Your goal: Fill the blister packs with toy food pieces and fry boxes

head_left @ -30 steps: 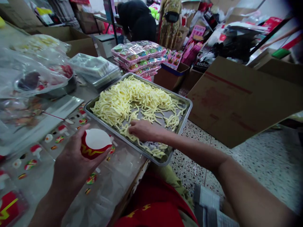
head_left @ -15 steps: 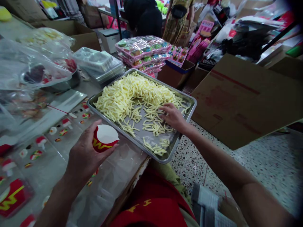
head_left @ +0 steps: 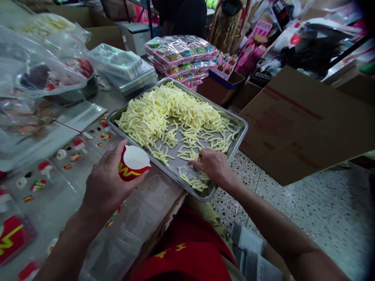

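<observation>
My left hand (head_left: 113,177) is wrapped round a red fries carton (head_left: 133,166) with a yellow zigzag on its front. The carton is tilted with its mouth towards me, and its white inside shows. Pale yellow fry-shaped sticks (head_left: 149,117) lie heaped along the far and left sides of a metal tray (head_left: 216,102), with loose ones scattered nearer. Over the tray's near right part, my right hand (head_left: 215,166) reaches down with curled fingers among the loose sticks. What is between those fingers is hidden.
Small toy food pieces in clear plastic (head_left: 74,157) cover the table at left. Behind are a metal bowl (head_left: 84,91) under plastic bags, stacked clear trays (head_left: 117,62) and wrapped pink packs (head_left: 181,52). A large cardboard box (head_left: 301,125) stands at right. Someone in dark clothing (head_left: 187,17) is at the back.
My right hand has moved down and nearer to me over the tray, and its fingers have curled in. My left hand still holds the carton in nearly the same place.
</observation>
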Demonstrator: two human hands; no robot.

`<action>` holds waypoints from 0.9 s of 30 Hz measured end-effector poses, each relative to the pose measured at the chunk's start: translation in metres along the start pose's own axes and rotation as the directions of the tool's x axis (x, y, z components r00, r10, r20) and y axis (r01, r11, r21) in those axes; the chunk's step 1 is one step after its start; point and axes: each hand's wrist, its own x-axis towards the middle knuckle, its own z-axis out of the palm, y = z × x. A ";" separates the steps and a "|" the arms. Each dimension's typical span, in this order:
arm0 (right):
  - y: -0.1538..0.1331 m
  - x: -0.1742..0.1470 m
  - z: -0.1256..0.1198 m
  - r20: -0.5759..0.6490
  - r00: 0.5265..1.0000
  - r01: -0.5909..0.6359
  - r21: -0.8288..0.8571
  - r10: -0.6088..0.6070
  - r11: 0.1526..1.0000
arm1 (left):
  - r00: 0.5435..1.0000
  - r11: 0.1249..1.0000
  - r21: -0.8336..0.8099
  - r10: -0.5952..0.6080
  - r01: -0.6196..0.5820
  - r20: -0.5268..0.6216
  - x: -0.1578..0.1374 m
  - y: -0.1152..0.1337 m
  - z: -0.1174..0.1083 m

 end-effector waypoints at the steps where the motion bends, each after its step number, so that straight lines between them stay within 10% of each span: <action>1: 0.000 -0.002 0.004 0.002 1.000 0.004 0.034 -0.004 0.999 | 1.000 1.000 -0.010 -0.001 0.001 0.002 -0.001 0.000 0.001; 7: 0.017 -0.002 0.012 -0.026 0.999 -0.011 0.562 0.031 0.827 | 0.997 0.997 -0.073 0.009 -0.003 0.081 -0.007 0.011 0.004; 17: 0.032 0.017 0.005 0.188 0.982 -0.174 0.831 0.028 0.528 | 0.991 0.993 -0.100 0.073 -0.061 0.114 -0.004 0.037 0.013; 23: 0.039 0.048 0.006 0.209 0.978 -0.137 0.650 -0.003 0.748 | 0.990 0.994 -0.099 0.061 -0.048 0.130 -0.002 0.035 0.021; 27: 0.052 0.054 0.005 0.232 0.966 -0.083 0.692 -0.111 0.718 | 0.987 0.992 -0.116 0.064 -0.047 0.145 0.003 0.032 0.025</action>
